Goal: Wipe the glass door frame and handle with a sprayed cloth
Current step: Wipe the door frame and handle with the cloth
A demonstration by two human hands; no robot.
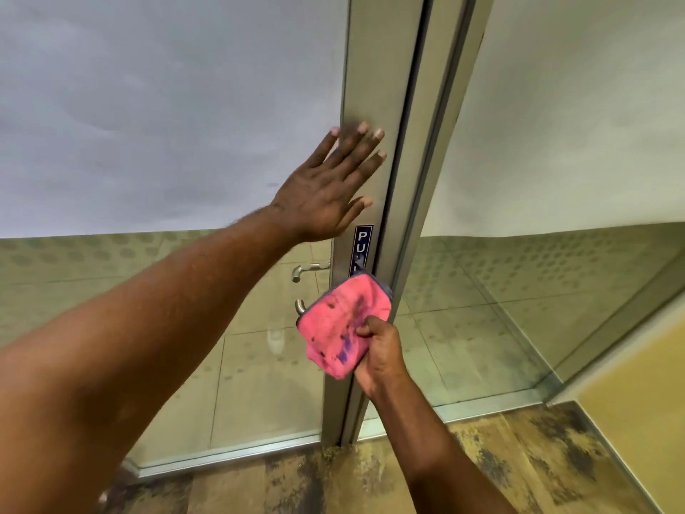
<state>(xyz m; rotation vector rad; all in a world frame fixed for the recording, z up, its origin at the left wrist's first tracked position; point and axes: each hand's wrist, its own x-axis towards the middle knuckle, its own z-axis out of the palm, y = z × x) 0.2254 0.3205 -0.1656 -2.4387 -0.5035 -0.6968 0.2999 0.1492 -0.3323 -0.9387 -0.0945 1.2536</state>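
The grey metal door frame (374,79) runs upright through the middle of the head view, with a blue "PU.." sticker (361,243) on it. My left hand (326,191) lies flat on the frame above the sticker, fingers spread and holding nothing. My right hand (378,350) grips a folded pink cloth (341,320) with dark stains, pressed against the frame just below the sticker. The cloth covers most of the near metal handle (299,307); only its curved end shows. A second handle (307,270) shows through the glass on the far side.
Frosted glass (166,105) fills the door's upper part, with clear glass below. A second glass panel (556,142) stands to the right of the frame. The floor (482,469) at my feet is yellowish with dark stains. A yellow wall (637,383) is at the right.
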